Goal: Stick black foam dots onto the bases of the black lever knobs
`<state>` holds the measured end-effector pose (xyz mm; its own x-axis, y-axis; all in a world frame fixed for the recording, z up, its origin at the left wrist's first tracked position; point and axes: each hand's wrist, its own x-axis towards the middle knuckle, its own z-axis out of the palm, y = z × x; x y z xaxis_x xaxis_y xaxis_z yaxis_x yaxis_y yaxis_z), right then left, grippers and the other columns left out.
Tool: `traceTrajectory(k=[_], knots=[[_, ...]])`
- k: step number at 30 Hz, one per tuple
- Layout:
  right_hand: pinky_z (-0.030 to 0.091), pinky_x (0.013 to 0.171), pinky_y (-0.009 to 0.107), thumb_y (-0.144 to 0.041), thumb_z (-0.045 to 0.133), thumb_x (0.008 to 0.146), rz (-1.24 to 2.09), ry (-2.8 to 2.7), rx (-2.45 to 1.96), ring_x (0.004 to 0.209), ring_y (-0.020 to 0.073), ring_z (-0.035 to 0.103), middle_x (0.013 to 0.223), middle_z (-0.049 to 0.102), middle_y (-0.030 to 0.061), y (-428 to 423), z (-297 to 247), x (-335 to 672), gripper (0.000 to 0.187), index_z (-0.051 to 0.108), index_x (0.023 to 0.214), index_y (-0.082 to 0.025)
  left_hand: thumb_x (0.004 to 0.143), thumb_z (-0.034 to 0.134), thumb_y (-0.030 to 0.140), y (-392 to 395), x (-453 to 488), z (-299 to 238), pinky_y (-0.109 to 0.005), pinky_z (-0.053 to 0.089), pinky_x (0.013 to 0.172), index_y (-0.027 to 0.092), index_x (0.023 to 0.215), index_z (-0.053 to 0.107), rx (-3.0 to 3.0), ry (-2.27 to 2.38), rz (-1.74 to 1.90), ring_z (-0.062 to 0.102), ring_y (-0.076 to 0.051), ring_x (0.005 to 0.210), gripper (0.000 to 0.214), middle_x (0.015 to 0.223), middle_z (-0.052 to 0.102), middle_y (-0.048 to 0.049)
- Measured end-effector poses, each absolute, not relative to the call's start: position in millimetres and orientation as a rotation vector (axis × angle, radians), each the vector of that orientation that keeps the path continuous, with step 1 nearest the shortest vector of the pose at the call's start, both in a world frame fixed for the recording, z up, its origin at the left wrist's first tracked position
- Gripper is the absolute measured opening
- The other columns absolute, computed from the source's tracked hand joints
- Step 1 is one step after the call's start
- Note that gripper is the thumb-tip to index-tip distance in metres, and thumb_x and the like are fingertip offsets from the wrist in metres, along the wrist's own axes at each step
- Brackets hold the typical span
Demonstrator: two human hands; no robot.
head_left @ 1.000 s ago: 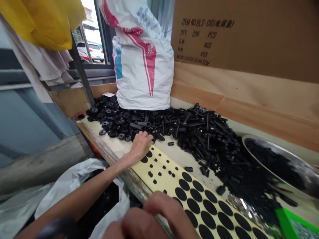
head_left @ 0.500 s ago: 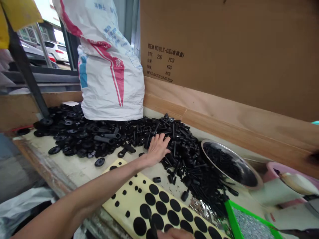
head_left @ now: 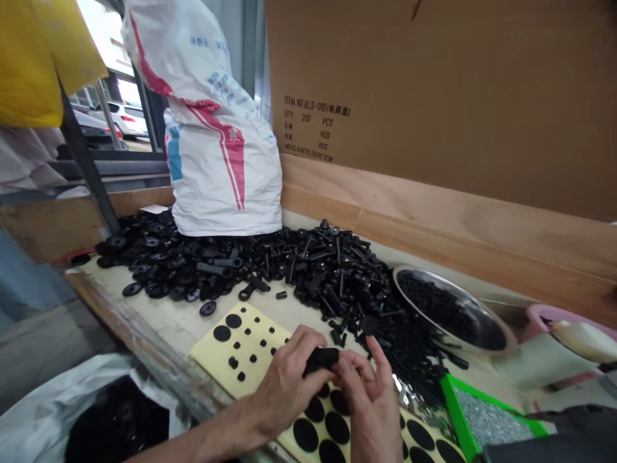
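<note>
Between my two hands is a short black plastic part (head_left: 322, 360), held above a yellow sheet (head_left: 212, 350) of round black stickers. My left hand (head_left: 289, 370) grips its left end between thumb and fingers. The fingertips of my right hand (head_left: 369, 402) pinch the right end, with one finger raised. What the right fingertips cover is hidden. Large black discs (head_left: 306, 435) and small black dots lie on the sheet beneath. Just beyond the hands spreads a heap of black plastic parts (head_left: 332, 270), with rods, levers and round pieces.
A steel bowl (head_left: 504, 341) of black pieces stands right, beside a pink tub (head_left: 540, 314). A green tray (head_left: 457, 411) holds small metal pieces. A white sack (head_left: 212, 173) stands behind the heap, a cardboard box (head_left: 434, 96) at the back. An open bag (head_left: 38, 411) sits lower left.
My left hand has come back from the heap to the front with a black part. My right hand has risen from the bottom edge to meet it.
</note>
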<state>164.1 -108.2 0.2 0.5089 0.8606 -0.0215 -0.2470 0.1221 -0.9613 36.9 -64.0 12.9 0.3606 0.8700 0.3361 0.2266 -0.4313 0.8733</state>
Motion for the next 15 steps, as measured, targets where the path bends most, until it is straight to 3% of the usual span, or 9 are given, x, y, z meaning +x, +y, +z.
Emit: traceTrajectory(k=[4, 7, 11, 13, 15], knots=[[0.050, 0.078, 0.029, -0.042, 0.075, 0.074, 0.999, -0.650, -1.172, 0.089, 0.0161, 0.062, 0.102, 0.061, 0.0002, -111, 3, 151, 0.077, 0.035, 0.139, -0.029, 0.073, 0.070, 0.018, -91, 27, 4, -0.026, 0.043, 0.073, 0.021, 0.091, 0.057, 1.458, 1.019, 1.079, 0.054, -0.016, 0.081, 0.023, 0.088, 0.059, 0.0010], [0.050, 0.081, 0.030, -0.038, 0.075, 0.074, 0.945, -0.663, -1.161, 0.091, 0.0154, 0.060, 0.103, 0.058, 0.0005, -115, 5, 141, 0.076, 0.035, 0.138, -0.029, 0.070, 0.076, 0.027, -97, 17, -2, -0.029, 0.044, 0.080, 0.020, 0.091, 0.061, 1.337, 0.893, 1.172, 0.054, -0.019, 0.091, 0.027, 0.100, 0.056, -0.0029], [0.051, 0.080, 0.029, -0.029, 0.076, 0.073, 0.891, -0.725, -1.123, 0.091, 0.0144, 0.058, 0.102, 0.055, 0.0007, -114, 10, 131, 0.078, 0.033, 0.139, -0.030, 0.087, 0.060, 0.040, -102, 11, 1, -0.033, 0.042, 0.089, 0.019, 0.090, 0.069, 1.074, 0.690, 1.203, 0.052, -0.022, 0.104, 0.023, 0.113, 0.052, -0.0083], [0.052, 0.076, 0.029, -0.026, 0.074, 0.075, 0.872, -0.782, -1.101, 0.089, 0.0146, 0.058, 0.102, 0.054, 0.0014, -114, 11, 126, 0.075, 0.035, 0.138, -0.031, 0.089, 0.059, 0.036, -105, 11, 5, -0.033, 0.043, 0.088, 0.023, 0.102, 0.067, 0.736, 0.630, 1.216, 0.054, -0.020, 0.099, 0.020, 0.113, 0.054, -0.0069], [0.052, 0.077, 0.031, -0.024, 0.074, 0.075, 0.808, -0.844, -1.098, 0.087, 0.0149, 0.059, 0.102, 0.054, 0.0019, -118, 10, 123, 0.074, 0.035, 0.138, -0.031, 0.081, 0.070, 0.028, -109, 12, 8, -0.031, 0.042, 0.090, 0.025, 0.111, 0.065, 0.478, 0.552, 1.192, 0.057, -0.018, 0.098, 0.030, 0.111, 0.058, -0.0056]])
